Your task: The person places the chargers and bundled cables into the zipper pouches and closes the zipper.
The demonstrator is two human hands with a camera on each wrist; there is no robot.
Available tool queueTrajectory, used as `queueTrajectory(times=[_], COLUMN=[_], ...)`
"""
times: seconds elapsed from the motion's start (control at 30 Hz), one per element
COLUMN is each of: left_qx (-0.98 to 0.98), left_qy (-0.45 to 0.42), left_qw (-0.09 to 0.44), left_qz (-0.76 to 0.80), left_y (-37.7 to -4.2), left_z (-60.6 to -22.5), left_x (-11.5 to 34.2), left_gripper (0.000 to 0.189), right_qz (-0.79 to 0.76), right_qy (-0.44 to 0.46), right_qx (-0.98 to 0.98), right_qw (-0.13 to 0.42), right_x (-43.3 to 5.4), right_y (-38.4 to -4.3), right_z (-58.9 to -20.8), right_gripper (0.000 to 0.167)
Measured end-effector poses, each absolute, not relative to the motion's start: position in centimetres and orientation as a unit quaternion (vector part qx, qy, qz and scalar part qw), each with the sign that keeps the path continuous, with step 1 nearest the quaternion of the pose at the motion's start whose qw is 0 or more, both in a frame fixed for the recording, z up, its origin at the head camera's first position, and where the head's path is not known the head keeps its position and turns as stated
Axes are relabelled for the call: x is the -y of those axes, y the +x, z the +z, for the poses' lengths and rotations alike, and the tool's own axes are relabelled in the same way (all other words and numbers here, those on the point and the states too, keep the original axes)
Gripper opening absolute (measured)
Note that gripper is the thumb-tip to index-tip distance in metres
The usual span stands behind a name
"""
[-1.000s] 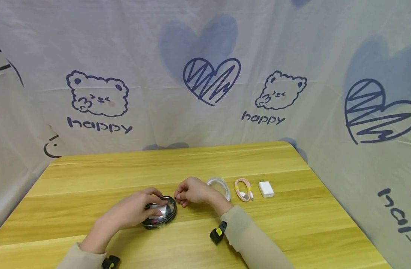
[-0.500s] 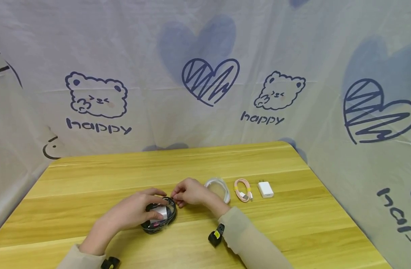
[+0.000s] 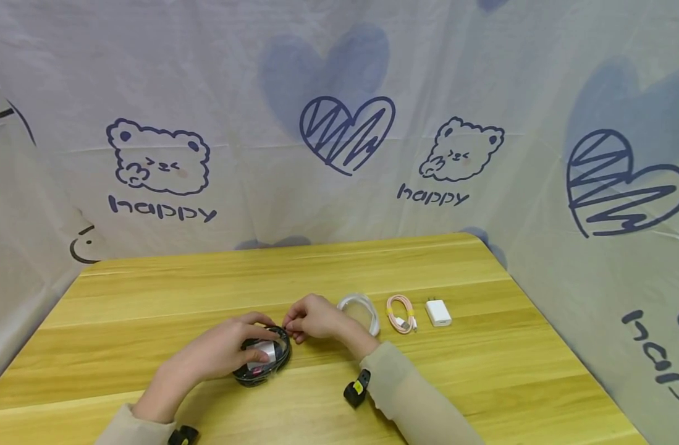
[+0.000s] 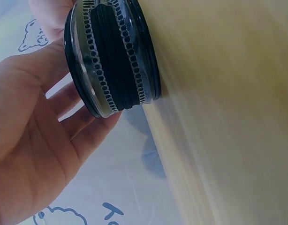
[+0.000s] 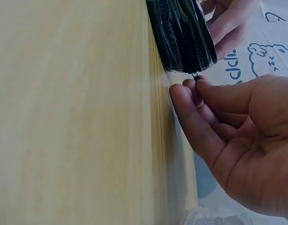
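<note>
Just in front of the person, on or barely above the wooden table (image 3: 167,284), we have a round black case (image 3: 270,351) with a clear top, and both hands are busy on it! The left hand (image 3: 228,346) grips it, thumb across the top, fingers curled about the side. Opposite, the right hand (image 5: 242,126) pinches the tiny zip pull (image 5: 196,78) between thumb and fingertips, right at the case's edge. This looks like zip work, and good zip work is all about line: draw the pull along the curve of the zip band (image 4: 113,61), never straight out from it, or the slider may bind. That left hand is the anchor, firm enough to stop the case turning, light enough not to buckle the clear top, which could well push the track out of true. Its fingers should sit off the slider's path, too. Short strokes, I'd say! Well to the right lie the pink cable (image 3: 392,306) and the white charger (image 3: 439,313); but the white coil (image 3: 375,318) sits right by the right wrist, so mind it on any wide sweep.
</note>
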State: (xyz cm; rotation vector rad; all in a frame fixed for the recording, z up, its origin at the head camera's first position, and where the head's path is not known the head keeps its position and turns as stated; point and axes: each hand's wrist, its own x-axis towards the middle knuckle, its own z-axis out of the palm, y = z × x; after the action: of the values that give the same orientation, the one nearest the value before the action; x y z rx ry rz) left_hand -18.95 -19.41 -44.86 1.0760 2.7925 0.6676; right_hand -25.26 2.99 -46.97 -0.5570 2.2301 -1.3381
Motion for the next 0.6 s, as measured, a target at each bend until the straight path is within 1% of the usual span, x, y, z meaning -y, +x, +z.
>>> queueTrajectory(times=[0.17, 0.5, 0.6], left_qx=[-0.907, -0.914, -0.916], left_qy=[0.357, 0.345, 0.339], left_qw=[0.036, 0.034, 0.035], left_qz=[0.220, 0.211, 0.213], left_y=[-18.92, -18.77, -18.81], left_z=[-44.62, -44.41, -44.53], left_x=[19.43, 19.63, 19.65], left_gripper=[0.030, 0.028, 0.028], right_qz=[-0.482, -0.480, -0.485], right_qy=[-0.207, -0.209, -0.206], right_qx=[-0.816, -0.808, -0.806], right_qw=[0.242, 0.270, 0.270], right_x=[-3.10, -3.66, -3.65], right_y=[-25.38, -25.55, -25.55], right_z=[-46.97, -46.82, -46.83], right_gripper=[0.015, 0.015, 0.015])
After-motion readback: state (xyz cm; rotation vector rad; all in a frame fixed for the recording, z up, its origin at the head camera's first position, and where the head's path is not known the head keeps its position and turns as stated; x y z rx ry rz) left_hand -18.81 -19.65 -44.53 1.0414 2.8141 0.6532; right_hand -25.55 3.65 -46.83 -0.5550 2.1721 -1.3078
